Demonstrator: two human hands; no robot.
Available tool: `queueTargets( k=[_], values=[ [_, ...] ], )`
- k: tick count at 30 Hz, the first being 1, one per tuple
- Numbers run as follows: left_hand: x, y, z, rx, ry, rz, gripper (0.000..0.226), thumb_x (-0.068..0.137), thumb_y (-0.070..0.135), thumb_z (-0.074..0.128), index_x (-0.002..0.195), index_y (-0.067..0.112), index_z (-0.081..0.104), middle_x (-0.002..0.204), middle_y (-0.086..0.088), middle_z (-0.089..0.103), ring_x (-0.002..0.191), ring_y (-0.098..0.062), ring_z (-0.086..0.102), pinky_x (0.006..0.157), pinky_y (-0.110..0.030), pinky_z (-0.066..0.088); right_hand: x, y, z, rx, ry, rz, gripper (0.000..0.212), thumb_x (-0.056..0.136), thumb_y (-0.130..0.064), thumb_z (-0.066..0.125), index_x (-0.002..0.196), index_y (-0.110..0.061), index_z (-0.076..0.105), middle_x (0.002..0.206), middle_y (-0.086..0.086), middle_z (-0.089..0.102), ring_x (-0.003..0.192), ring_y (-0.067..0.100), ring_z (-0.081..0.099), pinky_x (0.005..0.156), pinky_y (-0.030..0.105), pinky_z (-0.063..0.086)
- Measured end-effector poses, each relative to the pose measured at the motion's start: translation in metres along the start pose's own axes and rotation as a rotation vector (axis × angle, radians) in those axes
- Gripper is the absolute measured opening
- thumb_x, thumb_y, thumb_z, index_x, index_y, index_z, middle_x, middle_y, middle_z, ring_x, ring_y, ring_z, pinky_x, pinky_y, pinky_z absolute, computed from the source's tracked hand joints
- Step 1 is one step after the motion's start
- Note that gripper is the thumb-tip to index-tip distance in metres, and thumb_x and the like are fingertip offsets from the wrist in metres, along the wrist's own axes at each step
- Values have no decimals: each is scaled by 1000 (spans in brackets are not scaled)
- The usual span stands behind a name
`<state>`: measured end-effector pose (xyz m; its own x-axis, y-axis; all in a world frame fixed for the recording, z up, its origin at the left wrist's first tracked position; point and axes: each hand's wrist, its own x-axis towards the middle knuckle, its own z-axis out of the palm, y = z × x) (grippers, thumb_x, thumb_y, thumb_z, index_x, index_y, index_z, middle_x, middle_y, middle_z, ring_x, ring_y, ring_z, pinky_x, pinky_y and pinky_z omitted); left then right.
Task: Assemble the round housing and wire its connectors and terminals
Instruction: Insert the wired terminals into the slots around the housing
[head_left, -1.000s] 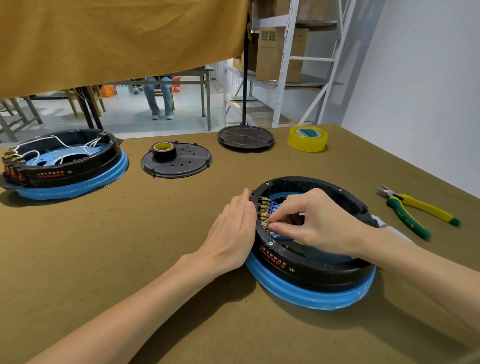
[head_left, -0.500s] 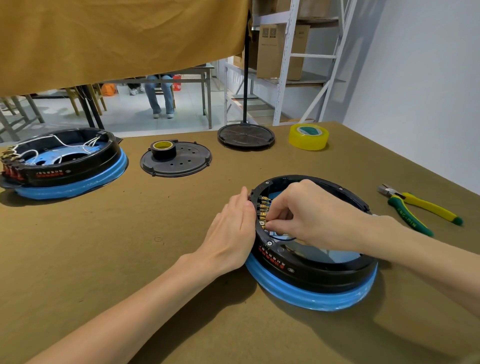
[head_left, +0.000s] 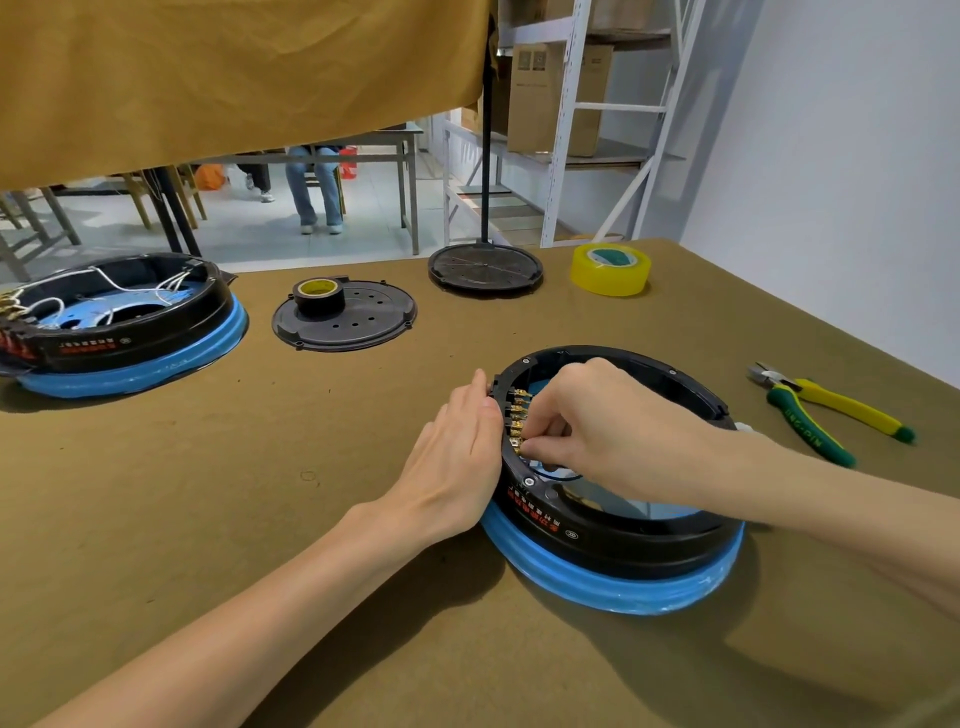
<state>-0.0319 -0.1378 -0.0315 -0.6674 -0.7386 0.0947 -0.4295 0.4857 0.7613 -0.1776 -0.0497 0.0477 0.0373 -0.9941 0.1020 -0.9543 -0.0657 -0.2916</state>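
Observation:
A round black housing (head_left: 623, 540) on a blue-wrapped base lies on the table right of centre. A row of brass terminals (head_left: 517, 415) lines the inside of its left wall. My left hand (head_left: 452, 467) presses flat against the outside of that wall, fingers straight. My right hand (head_left: 608, 426) reaches over the rim into the housing, and its thumb and fingertips pinch at the lowest brass terminal. What lies under the right hand is hidden.
A second housing (head_left: 130, 332) with white wires sits far left. A black cover plate (head_left: 363, 322) carries a small tape roll (head_left: 318, 295). Behind are a round stand base (head_left: 485, 270) and a yellow tape roll (head_left: 610, 269). Green and yellow pliers (head_left: 826, 410) lie at right.
My right hand has shifted slightly left and up along the terminal row, fingers still pinching there. The left hand stays pressed to the housing wall.

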Motion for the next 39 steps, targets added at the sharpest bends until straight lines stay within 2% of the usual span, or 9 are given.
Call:
queueTargets(
  k=[3, 8, 12, 16, 23, 30, 32, 35, 39],
  values=[
    [1, -1, 0, 8, -11, 9, 78, 97, 58, 4, 166, 22, 1, 173, 4, 12, 134, 10, 11, 113, -21, 9, 7, -1, -12, 14, -117, -5, 11, 95, -23, 73, 91, -18, 81, 78, -6, 75, 73, 8, 70, 76, 32, 59],
    [1, -1, 0, 10, -22, 8, 79, 96, 60, 3, 166, 24, 0, 173, 5, 10, 138, 9, 10, 114, -21, 7, 18, -4, -31, 18, -304, -67, 8, 95, -22, 73, 91, -21, 80, 79, -10, 75, 74, 6, 71, 74, 30, 60],
    [1, 0, 1, -16, -4, -1, 79, 95, 59, 3, 166, 24, 0, 173, 5, 10, 137, 9, 9, 114, -21, 6, 4, -6, -8, -5, -107, 29, 13, 96, -21, 70, 89, -18, 80, 80, -4, 75, 75, 13, 70, 77, 37, 60],
    [0, 0, 2, -25, 10, -8, 80, 94, 59, 4, 166, 23, 1, 173, 6, 10, 151, -1, 12, 115, -22, 6, -7, -9, 12, -17, 58, 96, 15, 98, -20, 67, 93, -14, 80, 88, 1, 75, 84, 19, 70, 83, 40, 59],
    [-1, -1, 2, -31, -16, 8, 79, 94, 60, 4, 165, 26, 0, 173, 9, 7, 135, 13, 4, 113, -18, 3, 5, 9, -15, 123, -205, -112, 9, 96, -18, 71, 96, -19, 79, 86, -12, 74, 79, 1, 67, 77, 18, 54],
    [0, -5, 4, -49, -5, 22, 80, 94, 64, 6, 166, 28, 6, 172, 9, 14, 137, 12, 8, 110, -14, 6, 3, 30, -17, 276, -191, -116, 19, 92, -23, 77, 110, -19, 77, 90, -12, 76, 84, 2, 71, 75, 17, 54],
    [2, -7, 3, -59, 5, 46, 81, 95, 65, 6, 166, 27, 11, 170, 9, 22, 142, 10, 15, 112, -14, 12, 1, 40, -24, 432, -38, -77, 20, 91, -20, 78, 111, -18, 77, 90, -9, 78, 83, 7, 73, 76, 21, 57],
    [4, -8, 4, -127, 36, 68, 82, 94, 67, 9, 163, 26, 23, 157, 7, 41, 142, -2, 37, 121, -34, 31, 7, 53, -21, 373, 201, 34, 10, 95, -23, 73, 101, -21, 80, 86, -10, 76, 80, 7, 70, 75, 27, 57],
    [3, -8, 5, -160, 53, 90, 74, 99, 64, 13, 161, 28, 28, 149, 10, 47, 138, -2, 42, 119, -37, 36, 23, 51, -8, 257, 71, 101, 16, 96, -32, 70, 102, -22, 80, 89, -14, 75, 81, -1, 68, 76, 24, 55]
  ],
)
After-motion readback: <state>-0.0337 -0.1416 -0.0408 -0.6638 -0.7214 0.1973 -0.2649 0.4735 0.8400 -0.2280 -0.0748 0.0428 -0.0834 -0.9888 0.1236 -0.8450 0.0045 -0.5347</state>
